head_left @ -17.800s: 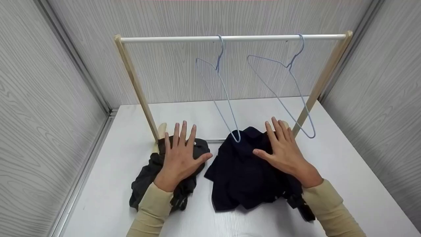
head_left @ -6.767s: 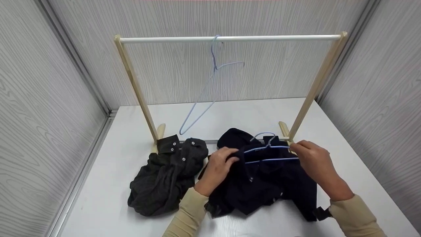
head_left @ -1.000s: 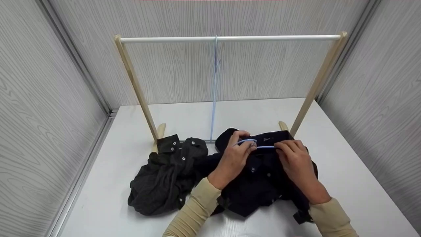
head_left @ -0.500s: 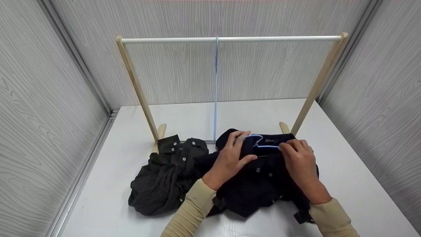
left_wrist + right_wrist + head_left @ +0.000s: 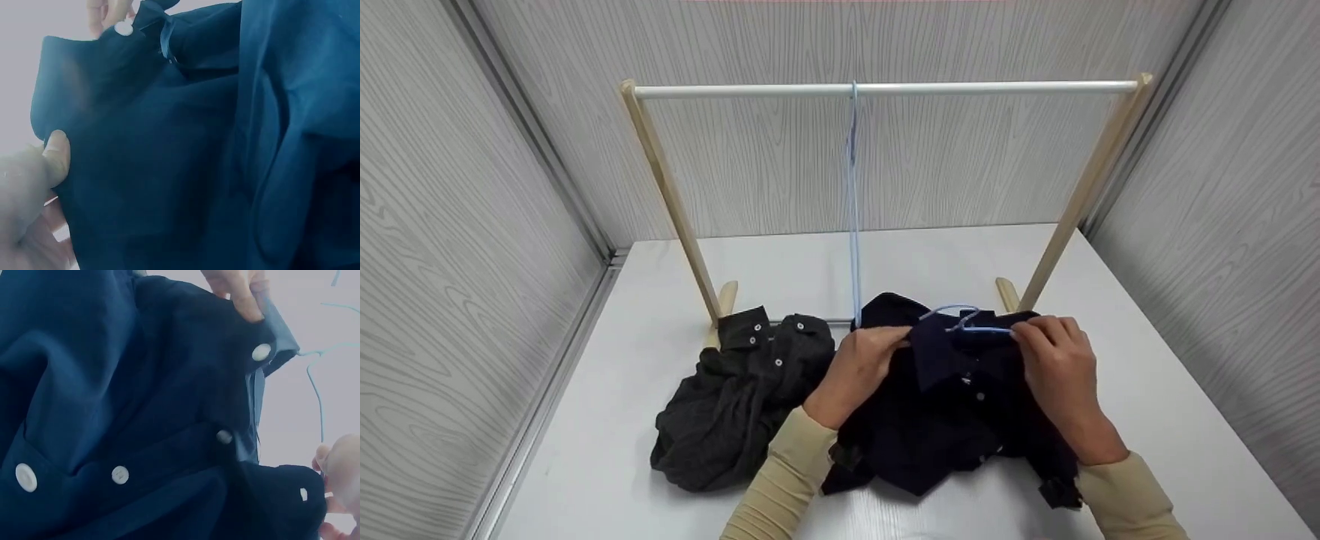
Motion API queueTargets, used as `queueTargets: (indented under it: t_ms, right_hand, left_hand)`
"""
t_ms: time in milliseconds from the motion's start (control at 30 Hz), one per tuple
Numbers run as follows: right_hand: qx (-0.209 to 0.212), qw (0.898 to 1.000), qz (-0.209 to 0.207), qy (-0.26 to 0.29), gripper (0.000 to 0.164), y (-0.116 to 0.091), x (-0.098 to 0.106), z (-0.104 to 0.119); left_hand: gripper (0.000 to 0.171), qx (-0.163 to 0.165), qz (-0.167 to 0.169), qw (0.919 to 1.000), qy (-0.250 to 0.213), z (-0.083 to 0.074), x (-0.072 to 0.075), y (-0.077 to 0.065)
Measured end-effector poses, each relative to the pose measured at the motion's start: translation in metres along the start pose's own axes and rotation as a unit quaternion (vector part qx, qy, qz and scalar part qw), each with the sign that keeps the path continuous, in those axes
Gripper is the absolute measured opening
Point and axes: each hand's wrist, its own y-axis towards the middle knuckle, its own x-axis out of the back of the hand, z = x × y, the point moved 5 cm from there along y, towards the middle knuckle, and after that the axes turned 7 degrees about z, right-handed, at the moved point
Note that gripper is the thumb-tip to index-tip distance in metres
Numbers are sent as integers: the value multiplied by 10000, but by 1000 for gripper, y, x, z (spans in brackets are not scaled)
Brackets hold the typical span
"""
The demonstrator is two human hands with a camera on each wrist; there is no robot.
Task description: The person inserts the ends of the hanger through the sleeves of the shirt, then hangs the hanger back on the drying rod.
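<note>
On the worktop (image 5: 1147, 390), our L hand (image 5: 859, 367) and R hand (image 5: 1057, 367) pinch the navy shirt (image 5: 945, 420) collar round the hanger (image 5: 960, 321); w/ loose fabric, hanger could slip out.

I am seeing no readable text, label, brand or number on anything in these three views.

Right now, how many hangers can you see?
2. One hanger hangs from the rail, seen edge-on. The other is inside the navy shirt collar between both hands, mostly hidden.
</note>
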Motion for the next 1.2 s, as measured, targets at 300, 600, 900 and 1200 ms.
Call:
queueTargets:
  t_ms: [300, 600, 900, 1200]
  right_hand:
    - [-214, 9988, -437, -102, 6, -4, 11, -18]
    - [-917, 9940, -173, 572, 6, -9, 14, -32]
    - [-788, 9931, -75, 863, 8, -7, 13, -27]
    - [-1131, 9846, 337, 1287, 24, -16, 13, -37]
  left_hand:
    - [15, 67, -353, 9992, 202, 6, 11, -4]
    - [14, 38, -210, 9992, 347, 9, 11, -6]
    - [12, 404, 339, 9971, 552, 14, 5, -10]
    - [7, 432, -621, 9948, 684, 15, 12, -13]
